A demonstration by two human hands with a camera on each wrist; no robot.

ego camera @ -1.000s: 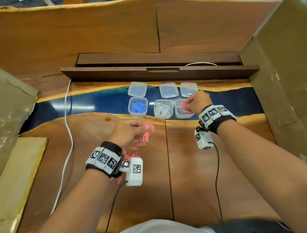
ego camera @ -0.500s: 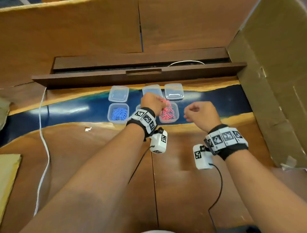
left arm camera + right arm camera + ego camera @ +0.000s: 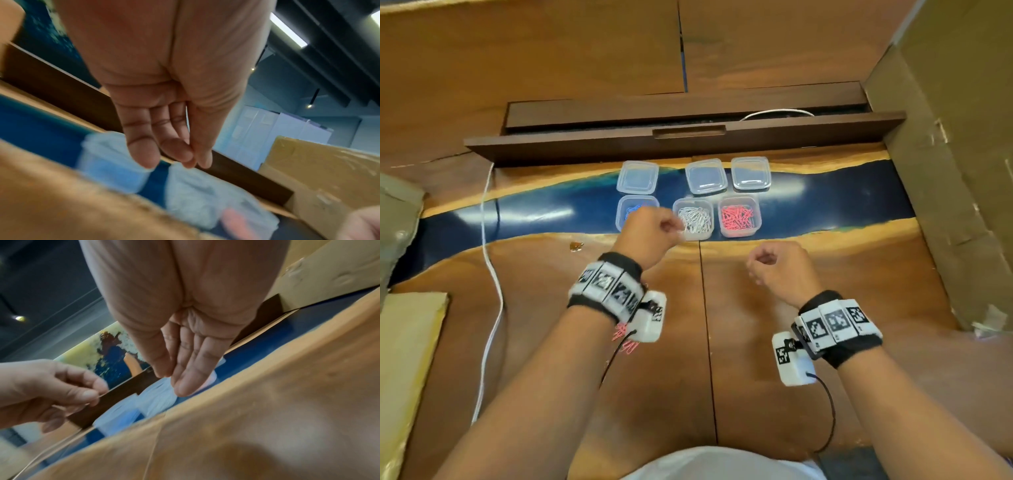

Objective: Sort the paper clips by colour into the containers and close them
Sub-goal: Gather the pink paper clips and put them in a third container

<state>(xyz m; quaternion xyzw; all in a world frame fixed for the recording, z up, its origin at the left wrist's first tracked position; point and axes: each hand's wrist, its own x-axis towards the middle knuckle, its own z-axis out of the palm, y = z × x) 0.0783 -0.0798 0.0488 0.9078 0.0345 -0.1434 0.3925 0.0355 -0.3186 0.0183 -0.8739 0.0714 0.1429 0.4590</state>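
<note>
Three clear tubs stand in a row on the blue strip: blue clips [image 3: 627,209], silver clips [image 3: 695,219], pink clips [image 3: 739,217]. Their three lids [image 3: 706,176] lie just behind them. A few pink clips [image 3: 624,337] remain on the wood beneath my left wrist. My left hand [image 3: 671,228] hovers over the front of the blue tub and partly hides it, fingers loosely curled, nothing seen in them. My right hand [image 3: 760,263] hangs above the wood in front of the pink tub, relaxed and holding nothing. The wrist views show the left hand [image 3: 185,162] and the right hand [image 3: 174,379] without clips.
A dark wooden ledge [image 3: 688,140] runs behind the lids. A white cable [image 3: 489,260] trails down the left side. Cardboard walls [image 3: 945,154] close in on the right and far left. A yellow pad [image 3: 407,359] lies at the left edge.
My left hand carried pink clips from the wood to the pink tub, then drew back left in front of the blue tub. My right hand pulled back from the pink tub toward me.
</note>
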